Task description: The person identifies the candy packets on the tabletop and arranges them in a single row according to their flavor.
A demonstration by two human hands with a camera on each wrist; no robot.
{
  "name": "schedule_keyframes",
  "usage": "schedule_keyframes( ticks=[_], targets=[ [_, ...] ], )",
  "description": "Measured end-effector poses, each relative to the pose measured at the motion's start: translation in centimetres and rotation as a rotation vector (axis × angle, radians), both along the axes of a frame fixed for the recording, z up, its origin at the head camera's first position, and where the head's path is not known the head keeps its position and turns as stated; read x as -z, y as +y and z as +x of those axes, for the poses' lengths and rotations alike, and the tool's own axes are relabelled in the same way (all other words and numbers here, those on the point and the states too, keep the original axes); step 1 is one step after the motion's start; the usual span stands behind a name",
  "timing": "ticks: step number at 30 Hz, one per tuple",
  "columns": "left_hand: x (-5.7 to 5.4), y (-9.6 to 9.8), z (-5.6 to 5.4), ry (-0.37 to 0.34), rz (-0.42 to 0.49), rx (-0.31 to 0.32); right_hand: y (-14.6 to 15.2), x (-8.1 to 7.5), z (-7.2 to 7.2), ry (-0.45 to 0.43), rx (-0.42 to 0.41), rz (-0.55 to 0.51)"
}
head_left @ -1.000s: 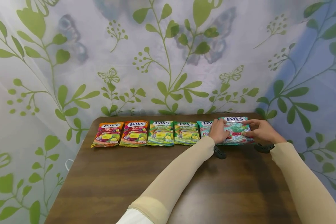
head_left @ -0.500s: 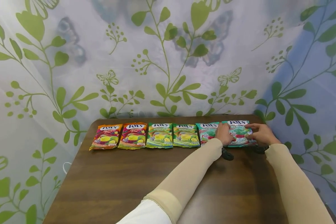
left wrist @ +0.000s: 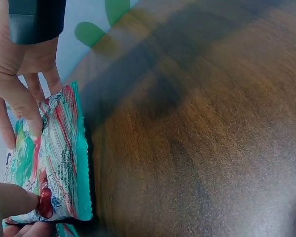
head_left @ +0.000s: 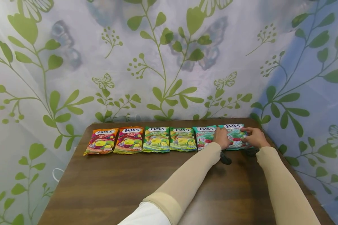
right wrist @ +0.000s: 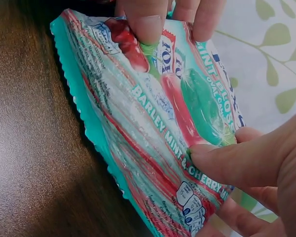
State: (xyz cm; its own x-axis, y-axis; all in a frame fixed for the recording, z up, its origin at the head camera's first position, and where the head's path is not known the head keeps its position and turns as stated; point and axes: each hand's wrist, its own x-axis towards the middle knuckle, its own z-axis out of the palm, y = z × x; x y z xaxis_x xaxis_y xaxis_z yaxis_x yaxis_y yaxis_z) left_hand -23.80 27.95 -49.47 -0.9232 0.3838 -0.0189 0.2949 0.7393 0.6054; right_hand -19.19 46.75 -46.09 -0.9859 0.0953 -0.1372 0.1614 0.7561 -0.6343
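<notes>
At the right end of the row lies a teal FOX'S mint candy bag point(head_left: 234, 137), held between both hands. My left hand point(head_left: 222, 138) grips its left side, with the thumb point(left wrist: 15, 200) on the printed front and fingers at the edge. From the right side my right hand point(head_left: 254, 137) pinches it, thumb point(right wrist: 227, 160) on the front and other fingers curled behind. The bag's serrated lower edge shows close to the tabletop in both wrist views. A second teal mint bag point(head_left: 204, 137) sits just left, partly covered by the left hand.
Further left on the brown wooden table point(head_left: 124, 181) lie two green Spring Tea bags point(head_left: 182, 140) and two red-orange Fruits bags point(head_left: 101, 142). A leaf-patterned curtain point(head_left: 146, 62) hangs behind the table's back edge. A white cord loop point(head_left: 56, 175) shows at the left.
The held mint bag has moved slightly right relative to the row and lower, off its overlap with the neighbouring teal bag. Both hands keep their hold. The head view has shifted a little.
</notes>
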Motion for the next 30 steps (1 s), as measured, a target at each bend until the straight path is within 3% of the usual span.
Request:
schedule_keyframes(
  ticks=[10,14,18,22,24,27,30],
  targets=[
    [-1.9,-0.6,1.5,-0.013,-0.032,-0.006,0.1,0.0,0.5,0.006,0.015,-0.002],
    [-1.7,-0.5,1.9,-0.003,-0.057,0.002,0.0,0.3,0.9,0.003,0.029,0.003],
    [-1.2,-0.2,1.9,0.060,-0.112,0.036,0.2,0.3,1.3,0.004,0.034,0.019],
    [-1.2,-0.4,1.5,0.087,-0.069,0.075,0.6,0.1,1.6,0.006,0.050,0.047],
    [-2.1,-1.1,1.6,0.076,-0.021,0.107,0.9,0.0,1.7,0.004,0.055,0.056],
    [-4.2,-2.7,1.9,0.067,0.036,0.169,1.3,-0.5,1.8,0.018,0.060,0.072],
    [-6.0,-5.0,2.0,0.112,0.051,0.244,0.7,-1.0,2.2,0.062,0.046,0.099]
  ],
)
